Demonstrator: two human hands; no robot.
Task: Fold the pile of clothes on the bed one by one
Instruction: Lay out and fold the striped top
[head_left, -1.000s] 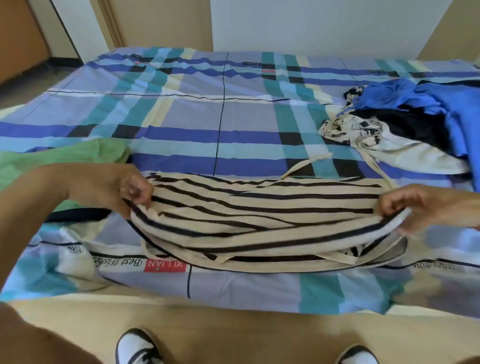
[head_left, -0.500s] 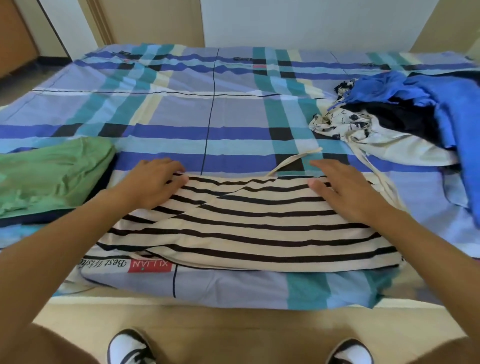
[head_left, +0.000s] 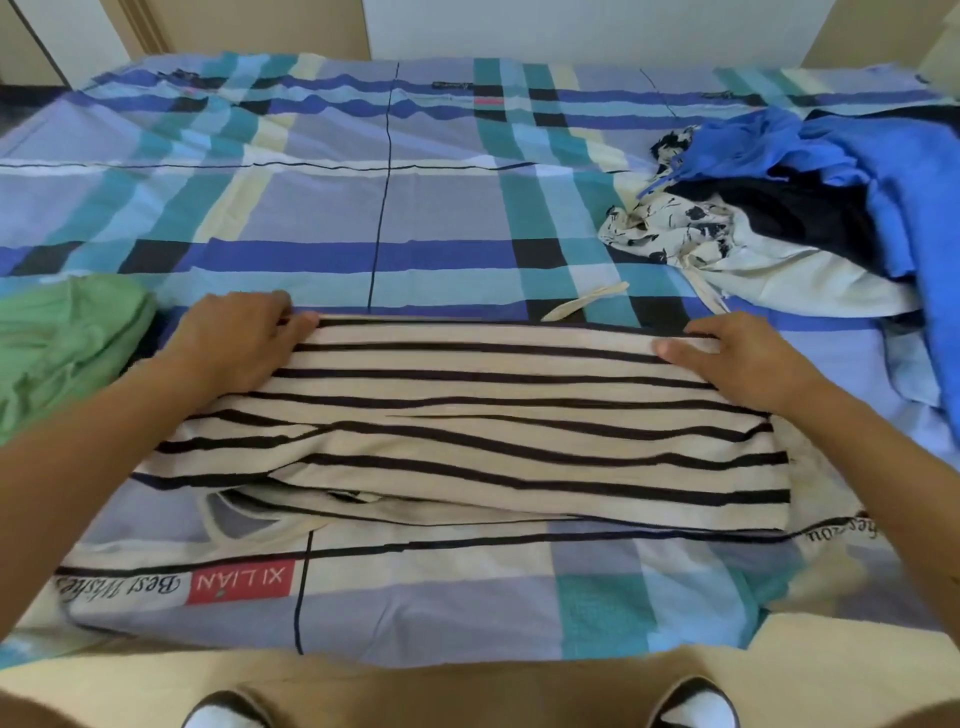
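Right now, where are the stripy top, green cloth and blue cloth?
stripy top (head_left: 493, 431), head view: middle stripes.
green cloth (head_left: 67, 338), head view: rumpled middle.
blue cloth (head_left: 914, 171), head view: wide upper part.

l hand (head_left: 236, 340), r hand (head_left: 750, 361) bare; shoes (head_left: 695, 707) white w/ blk trim

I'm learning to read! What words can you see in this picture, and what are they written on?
"XILIAN": white letters on a red label printed on the bed sheet, upside down from this view.
"Best Wishe...": black script beside that label; its last letters are unclear.
Script near the sheet's right edge: too blurred to read.
Small dark marks at the sheet's far end: too blurred to read.
The striped garment shows no words.
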